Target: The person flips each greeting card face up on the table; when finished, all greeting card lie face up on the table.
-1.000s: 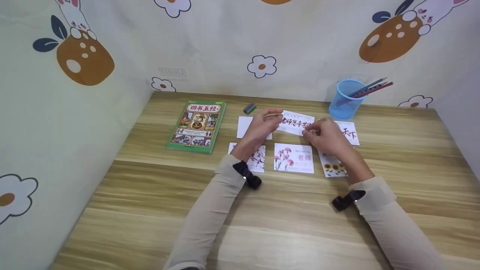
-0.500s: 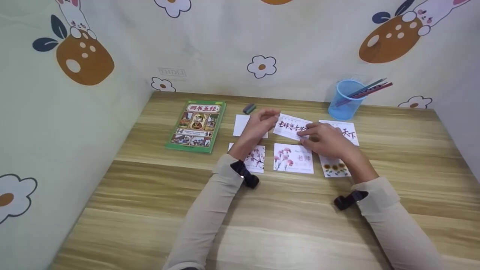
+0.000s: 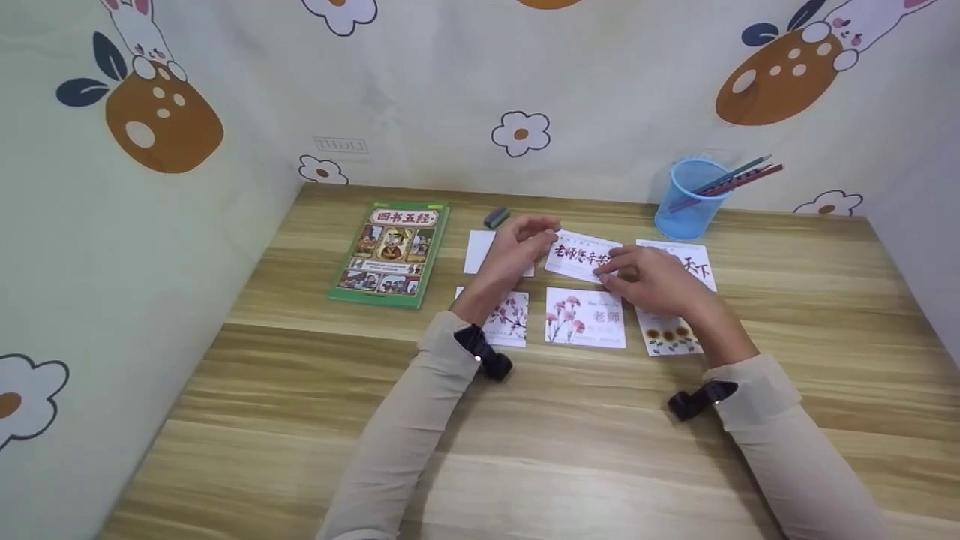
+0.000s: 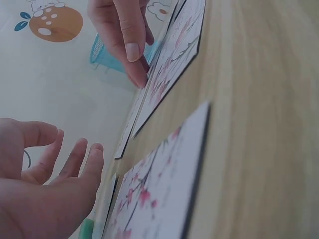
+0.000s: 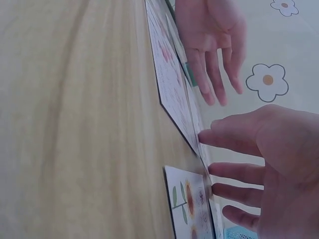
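A white card with red brush lettering (image 3: pixel 577 256) lies slightly turned in the middle of the back row. My right hand (image 3: pixel 651 279) reaches over its right end, fingertips on or right at its surface; in the right wrist view the fingers (image 5: pixel 239 172) are spread and fairly straight. By the card's upper left corner is my left hand (image 3: pixel 511 259), loosely curved with nothing in it in the left wrist view. Below lies a carnation card (image 3: pixel 574 311). A blossom card (image 3: pixel 510 319) and a plain white card (image 3: pixel 480 251) are partly under the left hand.
A sunflower card (image 3: pixel 670 339) and another lettered card (image 3: pixel 697 262) lie at the right, partly covered by the right hand. A green-bordered book (image 3: pixel 391 255) lies left. Behind are a small dark-and-green block (image 3: pixel 496 218) and a blue mesh cup (image 3: pixel 686 206) with pencils.
The lettered card has shifted a little left and toward me. My right fingers have gone from pinching its edge to lying spread over its right end. The left hand has moved slightly left.
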`<control>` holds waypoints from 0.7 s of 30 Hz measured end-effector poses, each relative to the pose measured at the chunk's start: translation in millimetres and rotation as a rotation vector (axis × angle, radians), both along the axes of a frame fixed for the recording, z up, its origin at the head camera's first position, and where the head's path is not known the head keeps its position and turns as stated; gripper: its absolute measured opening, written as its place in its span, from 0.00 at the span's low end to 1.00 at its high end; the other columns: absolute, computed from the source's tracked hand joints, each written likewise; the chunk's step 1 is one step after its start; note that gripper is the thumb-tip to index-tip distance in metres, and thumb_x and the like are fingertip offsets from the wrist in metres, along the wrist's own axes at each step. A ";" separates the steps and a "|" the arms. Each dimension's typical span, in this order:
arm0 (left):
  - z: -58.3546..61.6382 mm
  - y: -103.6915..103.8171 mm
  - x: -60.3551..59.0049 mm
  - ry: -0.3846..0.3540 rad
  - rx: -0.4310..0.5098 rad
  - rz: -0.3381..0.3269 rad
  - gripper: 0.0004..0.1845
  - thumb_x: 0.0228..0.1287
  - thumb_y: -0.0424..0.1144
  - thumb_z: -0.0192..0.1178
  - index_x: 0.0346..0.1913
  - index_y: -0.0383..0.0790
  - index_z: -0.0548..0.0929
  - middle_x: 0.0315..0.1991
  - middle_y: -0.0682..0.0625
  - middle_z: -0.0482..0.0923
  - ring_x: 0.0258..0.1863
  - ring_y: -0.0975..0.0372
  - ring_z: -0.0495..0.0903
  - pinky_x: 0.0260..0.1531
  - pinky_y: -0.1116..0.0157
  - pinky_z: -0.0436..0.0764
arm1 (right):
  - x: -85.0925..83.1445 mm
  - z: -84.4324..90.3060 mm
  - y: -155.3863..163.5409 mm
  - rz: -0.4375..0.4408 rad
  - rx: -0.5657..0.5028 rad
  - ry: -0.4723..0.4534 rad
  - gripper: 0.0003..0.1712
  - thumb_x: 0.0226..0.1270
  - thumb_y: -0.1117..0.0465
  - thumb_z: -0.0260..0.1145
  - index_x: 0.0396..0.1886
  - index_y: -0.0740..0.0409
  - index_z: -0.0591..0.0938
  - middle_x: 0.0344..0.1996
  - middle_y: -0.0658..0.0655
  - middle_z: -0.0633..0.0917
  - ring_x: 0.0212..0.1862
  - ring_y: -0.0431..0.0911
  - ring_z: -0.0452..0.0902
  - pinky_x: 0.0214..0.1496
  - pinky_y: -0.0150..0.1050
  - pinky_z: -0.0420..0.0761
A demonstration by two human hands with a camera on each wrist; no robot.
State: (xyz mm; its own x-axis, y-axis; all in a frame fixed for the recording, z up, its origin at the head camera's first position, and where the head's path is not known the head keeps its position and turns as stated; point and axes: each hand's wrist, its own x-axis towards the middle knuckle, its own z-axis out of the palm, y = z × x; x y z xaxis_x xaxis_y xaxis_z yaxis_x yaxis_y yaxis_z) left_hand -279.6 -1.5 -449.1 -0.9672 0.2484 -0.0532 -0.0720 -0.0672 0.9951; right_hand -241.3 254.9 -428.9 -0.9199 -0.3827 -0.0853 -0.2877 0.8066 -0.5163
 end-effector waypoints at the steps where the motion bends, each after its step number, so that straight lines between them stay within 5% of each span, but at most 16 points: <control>1: 1.3 -3.0 1.3 0.024 -0.017 -0.008 0.13 0.79 0.35 0.63 0.61 0.42 0.85 0.63 0.44 0.85 0.63 0.58 0.84 0.67 0.60 0.84 | 0.1 0.3 -0.2 0.001 0.000 -0.002 0.18 0.81 0.53 0.65 0.63 0.51 0.90 0.75 0.67 0.79 0.82 0.68 0.65 0.85 0.71 0.56; 10: 11.7 -52.0 11.3 0.240 -0.374 0.020 0.14 0.79 0.35 0.62 0.62 0.39 0.85 0.62 0.44 0.86 0.65 0.53 0.83 0.69 0.61 0.81 | 0.7 2.9 -14.1 0.020 -0.083 0.065 0.18 0.81 0.56 0.66 0.63 0.54 0.89 0.72 0.66 0.82 0.79 0.65 0.70 0.83 0.67 0.65; 17: 7.8 -83.5 8.9 0.129 -0.403 0.125 0.16 0.77 0.35 0.63 0.63 0.39 0.87 0.64 0.42 0.85 0.62 0.51 0.84 0.61 0.56 0.85 | 2.1 2.5 -50.1 0.112 -0.180 0.073 0.17 0.80 0.57 0.68 0.62 0.57 0.88 0.64 0.60 0.88 0.74 0.59 0.77 0.81 0.61 0.71; 21: 2.7 -88.8 4.7 0.108 -0.401 0.167 0.18 0.76 0.34 0.63 0.64 0.36 0.86 0.66 0.39 0.83 0.68 0.48 0.82 0.68 0.55 0.83 | 2.4 1.1 -73.6 0.163 -0.160 0.078 0.19 0.79 0.56 0.69 0.63 0.58 0.88 0.67 0.61 0.86 0.76 0.60 0.76 0.83 0.60 0.69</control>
